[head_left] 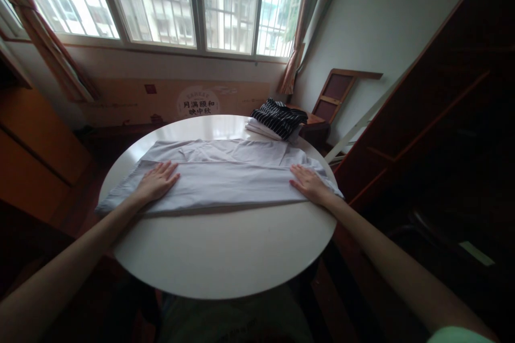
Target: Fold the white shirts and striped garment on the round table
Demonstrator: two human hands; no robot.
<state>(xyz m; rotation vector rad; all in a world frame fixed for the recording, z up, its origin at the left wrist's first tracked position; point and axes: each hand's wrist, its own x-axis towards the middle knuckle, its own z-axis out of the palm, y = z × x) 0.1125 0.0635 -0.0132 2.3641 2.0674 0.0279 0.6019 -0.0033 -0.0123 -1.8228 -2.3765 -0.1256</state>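
In the head view, a glossy white rounded table [225,252] stands before a wide barred window [161,0] with two gathered reddish-brown curtains [295,64] and a pale plain wall [386,16]. One long, folded light-grey cloth garment [225,185] lies across the table's middle. One pile, a black-and-white striped cloth [279,118] over folded white fabric [263,129], sits at the far right edge. Two hands press the garment: the left hand [158,181] and right hand [309,183] lie flat near opposite ends, fingers extended, grasping nothing.

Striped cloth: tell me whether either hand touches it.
No, the left hand and right hand both rest on the pale cloth.
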